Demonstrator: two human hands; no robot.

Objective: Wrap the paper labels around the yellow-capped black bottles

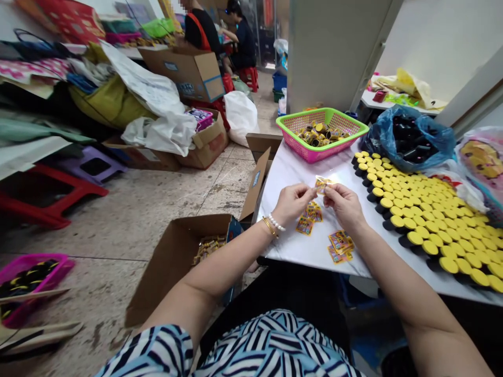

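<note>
As the head view has it, the left hand [295,203] and right hand [346,205] pinch one label [323,184] between their fingertips over the table [281,225], loose labels [313,212] lying nearby. The step looks like opening or straightening it (which, I cannot tell); the next move probably calls for a light, careful fingertip pull.

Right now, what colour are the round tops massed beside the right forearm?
The round tops are yellow, clearest in the head view.
</note>
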